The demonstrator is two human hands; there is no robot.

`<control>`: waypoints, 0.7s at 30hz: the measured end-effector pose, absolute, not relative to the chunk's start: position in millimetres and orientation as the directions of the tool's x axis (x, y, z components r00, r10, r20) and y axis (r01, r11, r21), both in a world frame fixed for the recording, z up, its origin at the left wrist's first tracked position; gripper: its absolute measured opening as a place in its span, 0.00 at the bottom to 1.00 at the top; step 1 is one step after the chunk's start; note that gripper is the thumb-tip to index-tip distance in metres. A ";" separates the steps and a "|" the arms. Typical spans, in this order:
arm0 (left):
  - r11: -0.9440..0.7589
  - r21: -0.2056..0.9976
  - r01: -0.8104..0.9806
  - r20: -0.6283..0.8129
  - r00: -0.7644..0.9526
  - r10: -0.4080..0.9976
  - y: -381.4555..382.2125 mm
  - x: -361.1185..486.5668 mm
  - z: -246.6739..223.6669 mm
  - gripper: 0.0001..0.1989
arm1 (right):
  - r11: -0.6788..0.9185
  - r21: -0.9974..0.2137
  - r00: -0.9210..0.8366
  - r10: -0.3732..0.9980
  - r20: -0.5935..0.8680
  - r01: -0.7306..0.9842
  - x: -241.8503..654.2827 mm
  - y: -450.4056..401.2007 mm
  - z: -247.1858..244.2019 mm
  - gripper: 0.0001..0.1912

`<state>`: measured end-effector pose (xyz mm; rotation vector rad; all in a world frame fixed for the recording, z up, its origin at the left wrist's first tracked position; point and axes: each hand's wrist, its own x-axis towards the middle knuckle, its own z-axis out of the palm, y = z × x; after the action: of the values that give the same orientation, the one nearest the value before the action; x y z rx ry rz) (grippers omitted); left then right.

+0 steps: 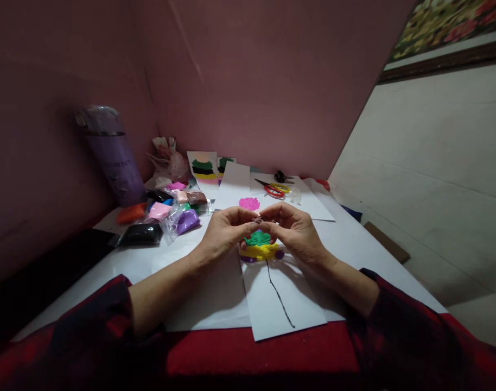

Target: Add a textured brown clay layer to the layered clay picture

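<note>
My left hand [227, 231] and my right hand [294, 231] meet above the white card, thumbs and forefingers pinched together. Between the fingertips is a small brownish piece of modelling clay [258, 220], mostly covered by the fingers. Below lies a white card [280, 304] with a thin black wavy line [278, 290] running down it. On the card's upper part sit textured green clay [259, 238], a yellow clay band [260, 251] and purple bits [279, 254]. A bumpy pink clay shape [249, 203] shows just beyond my fingers.
Bagged clay in several colours, including a black packet [141, 234] and a purple packet [188, 221], lies at the left near a purple bottle [115, 157]. Red-handled scissors [274, 190] rest on white paper at the back. A decorated card [203, 171] leans by the wall.
</note>
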<state>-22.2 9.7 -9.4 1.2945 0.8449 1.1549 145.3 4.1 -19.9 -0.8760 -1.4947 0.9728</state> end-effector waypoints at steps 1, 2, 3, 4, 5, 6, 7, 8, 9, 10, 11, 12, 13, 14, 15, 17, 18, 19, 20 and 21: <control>-0.095 0.983 -0.159 0.135 0.262 0.956 9.8 -22.2 -10.0 0.09 | 0.397 -0.917 -0.125 0.912 0.391 0.033 145.3 4.2 -20.7 0.13; -0.097 0.983 -0.157 0.137 0.269 0.953 9.9 -22.4 -10.6 0.10 | 0.399 -0.916 -0.126 0.912 0.391 0.044 145.3 4.2 -21.2 0.12; -0.097 0.982 -0.159 0.139 0.279 0.950 10.1 -22.7 -11.2 0.10 | 0.396 -0.917 -0.130 0.913 0.387 0.052 145.4 4.1 -21.5 0.11; -0.095 0.982 -0.165 0.141 0.290 0.947 10.2 -23.2 -11.7 0.10 | 0.391 -0.919 -0.135 0.914 0.381 0.056 145.4 3.9 -21.5 0.10; -0.094 0.981 -0.172 0.143 0.300 0.943 10.3 -23.6 -12.2 0.10 | 0.389 -0.919 -0.140 0.915 0.378 0.058 145.4 3.7 -21.3 0.09; -0.094 0.980 -0.177 0.146 0.307 0.940 10.5 -24.0 -12.6 0.11 | 0.391 -0.918 -0.142 0.914 0.380 0.060 145.4 3.4 -21.0 0.09; -0.093 0.979 -0.180 0.147 0.312 0.939 10.6 -24.3 -12.8 0.11 | 0.399 -0.915 -0.142 0.911 0.387 0.062 145.3 3.1 -20.7 0.08; -0.093 0.980 -0.179 0.146 0.316 0.938 10.7 -24.4 -12.8 0.11 | 0.407 -0.911 -0.142 0.908 0.395 0.066 145.1 2.8 -20.5 0.08; -0.093 0.980 -0.175 0.145 0.317 0.937 10.7 -24.2 -12.7 0.11 | 0.414 -0.908 -0.143 0.904 0.402 0.069 144.9 2.4 -20.3 0.08; -0.093 0.981 -0.171 0.144 0.318 0.937 10.7 -23.9 -12.3 0.11 | 0.417 -0.906 -0.144 0.903 0.404 0.071 144.5 2.0 -20.1 0.08; -0.093 0.981 -0.167 0.143 0.316 0.938 10.6 -23.4 -11.7 0.11 | 0.415 -0.907 -0.145 0.904 0.403 0.073 144.1 1.6 -20.0 0.08; -0.092 0.982 -0.162 0.140 0.315 0.939 10.5 -22.8 -11.1 0.10 | 0.411 -0.909 -0.144 0.906 0.398 0.073 143.8 1.2 -19.8 0.08; -0.089 0.984 -0.156 0.135 0.312 0.941 10.4 -22.1 -10.3 0.09 | 0.407 -0.911 -0.140 0.908 0.394 0.073 143.5 0.9 -19.7 0.09; -0.088 0.985 -0.149 0.130 0.302 0.945 10.3 -21.5 -9.7 0.08 | 0.406 -0.911 -0.132 0.910 0.394 0.077 143.3 0.7 -19.5 0.09; -0.086 0.986 -0.140 0.123 0.284 0.951 10.4 -20.9 -9.1 0.07 | 0.408 -0.909 -0.120 0.910 0.397 0.085 143.4 0.7 -19.2 0.09; -0.089 0.988 -0.123 0.115 0.218 0.969 11.3 -20.1 -8.7 0.04 | 0.410 -0.905 -0.078 0.912 0.403 0.113 144.1 1.4 -18.4 0.07; -0.092 0.988 -0.121 0.113 0.176 0.978 11.9 -20.0 -8.8 0.03 | 0.408 -0.904 -0.048 0.913 0.405 0.126 144.8 2.1 -17.9 0.07; -0.096 0.987 -0.126 0.112 0.130 0.985 12.7 -20.1 -9.1 0.03 | 0.403 -0.906 -0.018 0.915 0.404 0.132 145.6 2.9 -17.4 0.06; -0.098 0.986 -0.137 0.111 0.090 0.990 13.3 -20.4 -9.4 0.03 | 0.395 -0.909 0.010 0.916 0.400 0.130 146.5 3.8 -17.0 0.06; -0.100 0.983 -0.155 0.110 0.061 0.992 13.8 -20.9 -9.7 0.03 | 0.390 -0.913 0.034 0.917 0.397 0.121 147.4 4.8 -16.7 0.06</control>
<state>-20.9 13.8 -9.7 1.2028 0.9944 1.3023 147.4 4.8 -16.7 -1.0076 -1.4118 0.8096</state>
